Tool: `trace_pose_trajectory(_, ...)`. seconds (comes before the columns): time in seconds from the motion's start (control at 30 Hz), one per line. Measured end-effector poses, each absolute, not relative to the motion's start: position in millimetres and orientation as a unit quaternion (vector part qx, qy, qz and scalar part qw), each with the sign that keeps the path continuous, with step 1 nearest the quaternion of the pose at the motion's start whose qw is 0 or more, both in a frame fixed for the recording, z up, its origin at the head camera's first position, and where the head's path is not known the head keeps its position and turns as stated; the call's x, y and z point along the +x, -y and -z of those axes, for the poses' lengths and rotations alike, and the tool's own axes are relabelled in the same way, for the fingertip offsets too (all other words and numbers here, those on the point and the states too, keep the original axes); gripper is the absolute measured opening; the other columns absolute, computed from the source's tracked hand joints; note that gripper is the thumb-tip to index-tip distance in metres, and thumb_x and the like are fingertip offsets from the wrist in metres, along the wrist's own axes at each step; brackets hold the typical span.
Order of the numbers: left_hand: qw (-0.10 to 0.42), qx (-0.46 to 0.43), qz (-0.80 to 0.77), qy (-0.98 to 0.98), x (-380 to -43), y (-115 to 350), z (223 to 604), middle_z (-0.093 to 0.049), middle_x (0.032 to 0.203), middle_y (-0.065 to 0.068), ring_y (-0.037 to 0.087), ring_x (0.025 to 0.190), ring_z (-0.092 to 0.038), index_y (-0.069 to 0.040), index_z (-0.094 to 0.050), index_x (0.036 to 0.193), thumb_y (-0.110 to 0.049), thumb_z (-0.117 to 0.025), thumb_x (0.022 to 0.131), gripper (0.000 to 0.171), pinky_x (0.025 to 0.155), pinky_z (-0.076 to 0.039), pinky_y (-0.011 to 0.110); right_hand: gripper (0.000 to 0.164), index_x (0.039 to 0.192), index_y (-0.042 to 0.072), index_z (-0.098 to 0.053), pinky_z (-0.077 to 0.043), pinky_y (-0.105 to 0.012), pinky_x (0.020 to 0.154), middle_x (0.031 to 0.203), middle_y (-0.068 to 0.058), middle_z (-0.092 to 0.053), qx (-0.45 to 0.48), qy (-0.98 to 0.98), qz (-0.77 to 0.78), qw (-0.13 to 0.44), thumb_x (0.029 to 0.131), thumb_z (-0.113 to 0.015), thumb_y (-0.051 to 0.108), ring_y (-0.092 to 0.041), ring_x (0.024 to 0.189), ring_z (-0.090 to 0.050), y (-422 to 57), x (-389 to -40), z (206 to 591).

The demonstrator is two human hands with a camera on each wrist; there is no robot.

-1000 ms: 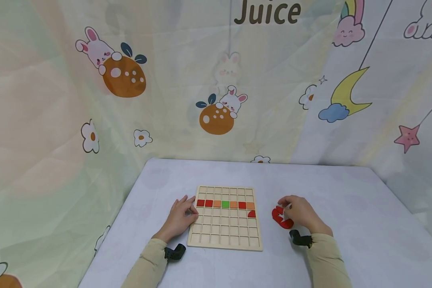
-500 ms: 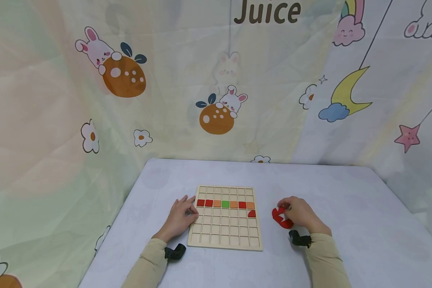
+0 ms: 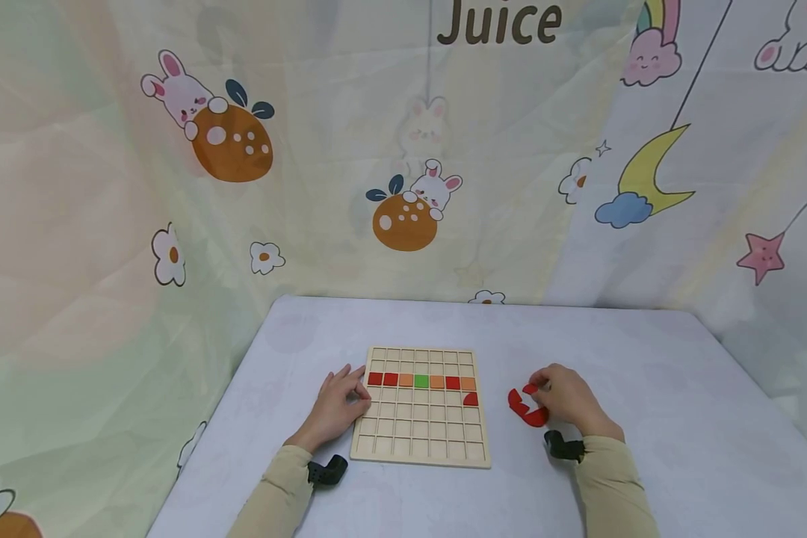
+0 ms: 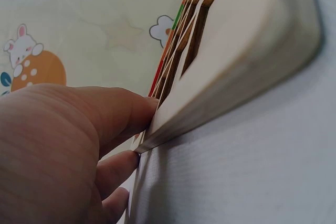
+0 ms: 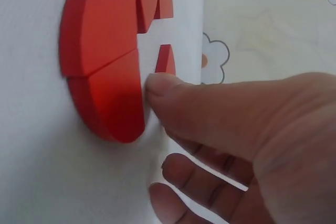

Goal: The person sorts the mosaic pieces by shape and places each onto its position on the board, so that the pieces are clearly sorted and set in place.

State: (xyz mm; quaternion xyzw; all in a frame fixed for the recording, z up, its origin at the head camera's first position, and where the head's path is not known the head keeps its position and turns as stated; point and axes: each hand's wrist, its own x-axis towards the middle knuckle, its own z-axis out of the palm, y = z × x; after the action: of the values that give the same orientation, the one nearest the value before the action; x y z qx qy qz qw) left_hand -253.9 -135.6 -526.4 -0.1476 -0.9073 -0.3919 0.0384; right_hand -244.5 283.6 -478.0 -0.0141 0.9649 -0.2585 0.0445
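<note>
My left hand (image 3: 341,402) pinches the left edge of a wooden grid board (image 3: 418,449); in the left wrist view the thumb (image 4: 118,106) lies over the rim. My right hand (image 3: 568,396) is at several red round-edged blocks (image 3: 516,402) lying in a broken ring right of the board. Its thumb and finger pinch a red block (image 5: 166,57), mostly hidden behind the thumb (image 5: 168,90). Other red blocks (image 5: 107,22) lie flat beside the hand.
One row of the board holds red, orange and green squares (image 3: 421,382). Below its right end sits a red rounded block (image 3: 471,400). White cloth covers the table (image 3: 679,388); a printed curtain (image 3: 323,224) hangs behind it.
My right hand has shifted slightly right, and the red block at its fingertips has moved right with it, widening a gap in the ring. The left hand and board look unmoved.
</note>
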Motion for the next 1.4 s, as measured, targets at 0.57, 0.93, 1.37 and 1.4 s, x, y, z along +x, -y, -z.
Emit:
trace_pose_trajectory(0.57, 0.039, -0.146, 0.392, 0.908, -253.6, 135.1, 525.9, -0.048, 0.147, 0.014, 0.038, 0.144, -0.027, -0.026, -0.059, 0.077, -0.013, -0.073, 0.085, 0.02, 0.119, -0.006, 0.056, 0.029, 0.112, 0.008, -0.07, -0.056, -0.032, 0.065, 0.104, -0.008, -0.063, -0.025, -0.964, 0.265, 0.02, 0.086, -0.075, 0.019, -0.021, 0.082, -0.056, -249.8, -252.6, 477.0)
trace_pose_trajectory(0.93, 0.038, -0.146, 0.392, 0.908, -253.2, 135.4, 524.7, -0.047, 0.147, 0.013, 0.038, 0.145, -0.027, -0.026, -0.059, 0.077, -0.013, -0.073, 0.085, 0.021, 0.119, -0.006, 0.056, 0.023, 0.106, 0.011, -0.072, -0.051, -0.032, 0.07, 0.098, -0.001, -0.064, -0.071, -0.967, 0.246, -0.004, 0.084, -0.076, 0.018, -0.019, 0.081, -0.054, -223.1, -251.3, 475.5)
trace_pose_trajectory(1.37, 0.041, -0.146, 0.391, 0.908, -253.4, 134.8, 524.4, -0.047, 0.147, 0.014, 0.038, 0.144, -0.027, -0.026, -0.059, 0.076, -0.013, -0.073, 0.085, 0.021, 0.119, -0.006, 0.057, 0.018, 0.102, 0.012, -0.074, -0.051, -0.031, 0.071, 0.095, 0.002, -0.063, -0.107, -0.962, 0.249, -0.021, 0.084, -0.074, 0.011, -0.015, 0.079, -0.055, -194.7, -248.8, 478.0)
trace_pose_trajectory(1.4, 0.041, -0.146, 0.392, 0.907, -253.4, 134.8, 524.5, -0.047, 0.147, 0.014, 0.038, 0.144, -0.027, -0.026, -0.059, 0.076, -0.013, -0.073, 0.085, 0.021, 0.119, -0.006, 0.057, 0.019, 0.102, 0.012, -0.074, -0.051, -0.031, 0.071, 0.096, 0.002, -0.063, -0.108, -0.962, 0.251, -0.019, 0.084, -0.074, 0.011, -0.015, 0.08, -0.055, -192.6, -248.3, 478.0)
